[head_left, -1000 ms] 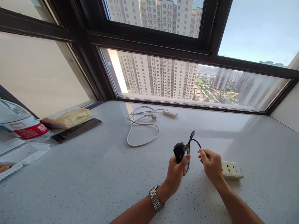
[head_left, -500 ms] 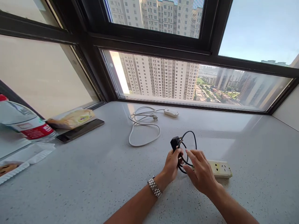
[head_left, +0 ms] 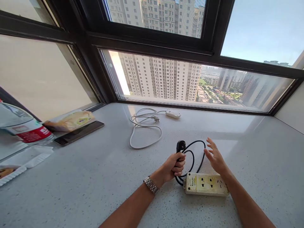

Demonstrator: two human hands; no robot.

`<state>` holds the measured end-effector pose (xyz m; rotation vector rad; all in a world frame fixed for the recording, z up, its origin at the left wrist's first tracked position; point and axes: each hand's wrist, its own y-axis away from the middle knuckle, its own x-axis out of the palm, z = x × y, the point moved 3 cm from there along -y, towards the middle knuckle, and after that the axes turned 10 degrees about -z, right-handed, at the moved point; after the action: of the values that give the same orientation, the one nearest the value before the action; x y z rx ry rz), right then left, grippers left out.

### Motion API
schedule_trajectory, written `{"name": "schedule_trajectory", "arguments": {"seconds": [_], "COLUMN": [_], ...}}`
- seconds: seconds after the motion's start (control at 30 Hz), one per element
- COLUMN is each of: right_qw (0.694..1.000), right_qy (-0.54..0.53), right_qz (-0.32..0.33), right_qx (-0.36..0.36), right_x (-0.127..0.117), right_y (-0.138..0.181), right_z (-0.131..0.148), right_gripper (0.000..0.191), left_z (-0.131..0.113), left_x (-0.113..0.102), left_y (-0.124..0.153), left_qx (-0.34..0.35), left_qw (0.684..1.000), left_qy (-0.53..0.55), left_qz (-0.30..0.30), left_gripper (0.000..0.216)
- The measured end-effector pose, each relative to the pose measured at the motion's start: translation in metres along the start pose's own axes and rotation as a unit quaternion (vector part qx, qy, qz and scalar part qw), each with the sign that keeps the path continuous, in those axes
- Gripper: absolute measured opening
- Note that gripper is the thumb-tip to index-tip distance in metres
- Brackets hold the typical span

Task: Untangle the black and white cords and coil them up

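OK so the main thing here is a yellowed power strip (head_left: 207,185), socket side up on the speckled tabletop (head_left: 114,196), and I'll place everything off that. A black cord (head_left: 205,147) comes out of the strip's left end and makes a couple of loose loops just behind it.

Left hand (head_left: 177,166) is up by the strip's left end, fingers clenched around the black plug (head_left: 180,145) and a bit of its cord, with the plug head poking out above the fist. There's a metal watch (head_left: 151,184) on that wrist, left of the strip.

Right hand (head_left: 215,159) is above the strip's right half, fingers released and spread, grasping nothing. The thumb is right beside the cord loop, can't tell if they actually touch. The forearm hides the strip's right corner a little.

Behind the strip and off to the left there's a white cord (head_left: 142,148) in a messy coil, with its plug (head_left: 156,119) and a small white block (head_left: 173,114).

Way left of the strip: a phone (head_left: 79,133), a soft packet (head_left: 73,121), a big bottle (head_left: 35,134) with a red label and a white tray (head_left: 39,156) with something brown in it.
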<state>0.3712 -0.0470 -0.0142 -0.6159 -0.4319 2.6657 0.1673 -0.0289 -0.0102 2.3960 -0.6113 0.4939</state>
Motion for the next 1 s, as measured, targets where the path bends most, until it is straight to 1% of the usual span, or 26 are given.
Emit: {"name": "schedule_trajectory", "arguments": {"seconds": [0.07,0.1,0.17,0.27,0.37,0.47,0.57,0.63,0.7,0.77,0.83,0.9,1.0], "right_qw": [0.997,0.995,0.993,0.986,0.98,0.976,0.97,0.957,0.937,0.915,0.897,0.886,0.877], "right_qy": [-0.021,-0.024,-0.023,-0.034,-0.063,-0.11,-0.182,-0.235,-0.284,-0.327,-0.357,-0.372,-0.383], "right_qz": [0.075,0.097,0.118,0.161,0.183,0.166,0.112,0.1,0.115,0.123,0.115,0.098,0.078], "right_qx": [0.006,0.007,0.008,0.023,0.052,0.09,0.115,0.139,0.171,0.204,0.234,0.258,0.28], "right_x": [0.007,0.009,0.009,0.011,0.019,0.029,0.034,0.036,0.038,0.038,0.037,0.036,0.035], "right_y": [0.003,0.003,0.004,0.005,0.007,0.011,0.015,0.018,0.02,0.02,0.019,0.018,0.017], "right_z": [0.0,0.0,0.001,0.001,0.001,0.004,0.011,0.015,0.016,0.016,0.014,0.013,0.012], "right_gripper": [0.071,0.07,0.068,0.062,0.062,0.064,0.061,0.059,0.057,0.055,0.054,0.053,0.051], "left_z": [0.001,0.001,-0.001,-0.005,-0.005,-0.001,0.003,0.005,0.007,0.007,0.006,0.008,0.011], "left_x": [0.0,0.0,0.0,-0.002,-0.002,-0.001,0.002,0.006,0.01,0.012,0.014,0.015,0.013], "left_y": [0.0,0.001,0.0,0.0,-0.002,-0.006,-0.008,-0.007,-0.005,-0.003,-0.002,-0.004,-0.009], "left_qx": [-0.013,-0.003,0.05,0.142,0.165,0.141,0.1,0.071,0.054,0.053,0.056,0.054,0.062], "left_qw": [1.0,1.0,0.998,0.986,0.978,0.979,0.985,0.991,0.995,0.997,0.998,0.998,0.998], "left_qy": [-0.021,-0.026,-0.021,0.019,0.066,0.106,0.121,0.109,0.084,0.054,0.03,0.016,0.02], "left_qz": [0.016,0.014,-0.017,-0.087,-0.111,-0.102,-0.068,-0.038,-0.023,-0.022,-0.023,-0.022,-0.025], "left_gripper": [0.042,0.043,0.047,0.053,0.056,0.06,0.062,0.062,0.062,0.063,0.063,0.061,0.054]}}
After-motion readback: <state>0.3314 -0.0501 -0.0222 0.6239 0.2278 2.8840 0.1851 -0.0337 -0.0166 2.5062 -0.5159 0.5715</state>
